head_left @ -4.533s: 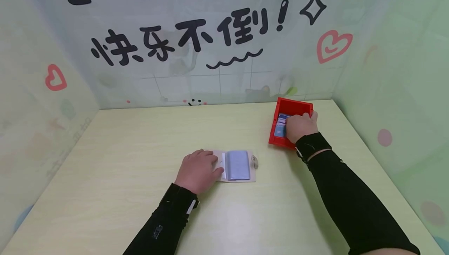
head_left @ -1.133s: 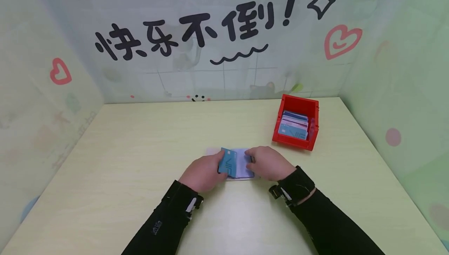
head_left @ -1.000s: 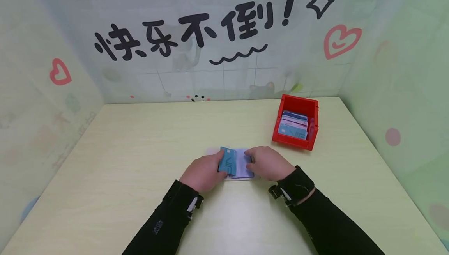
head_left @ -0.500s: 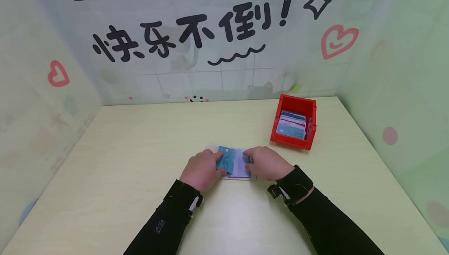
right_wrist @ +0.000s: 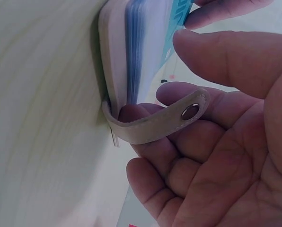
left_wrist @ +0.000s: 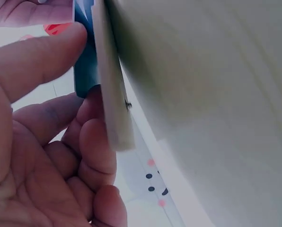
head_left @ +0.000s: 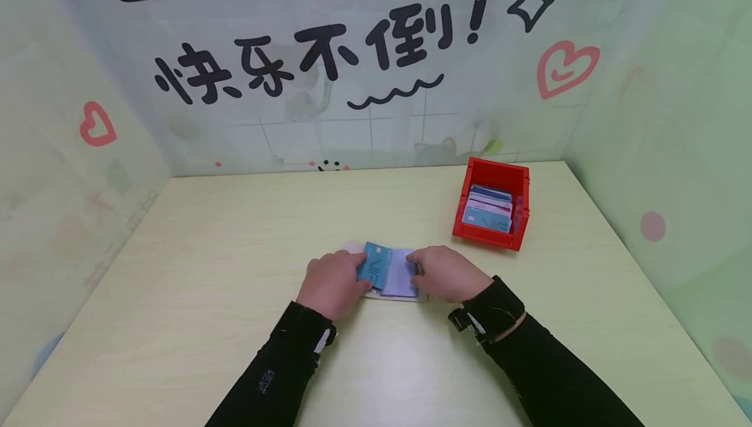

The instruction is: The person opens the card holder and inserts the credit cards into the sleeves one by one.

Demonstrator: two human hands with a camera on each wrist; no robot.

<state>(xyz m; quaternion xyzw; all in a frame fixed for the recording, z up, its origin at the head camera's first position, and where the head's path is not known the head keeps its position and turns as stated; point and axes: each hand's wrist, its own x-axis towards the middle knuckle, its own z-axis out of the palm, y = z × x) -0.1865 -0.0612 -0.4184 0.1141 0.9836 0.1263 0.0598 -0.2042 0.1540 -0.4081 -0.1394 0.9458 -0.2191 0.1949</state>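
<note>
An open card holder [head_left: 401, 280] with pale lilac plastic sleeves lies on the table. My left hand [head_left: 331, 285] pinches a blue card [head_left: 375, 264] by its left edge, between thumb and fingers. That card tilts a little over the left part of the holder; whether any of it sits inside a sleeve cannot be told. With its thumb and fingers, my right hand [head_left: 449, 273] holds the right edge of the sleeves. In the right wrist view, the holder's strap [right_wrist: 155, 125] with a metal snap curves across my right fingers, beside the stacked sleeves [right_wrist: 135, 52].
Behind my right hand stands a red bin [head_left: 486, 237], with several cards [head_left: 487, 210] leaning inside it. Printed walls border the pale wooden table [head_left: 247, 237] at the back and both sides.
My right hand has come from the red bin to the holder, and a blue card is now in my left hand. Lately the left hand and card have shifted slightly left; the right stays put.
</note>
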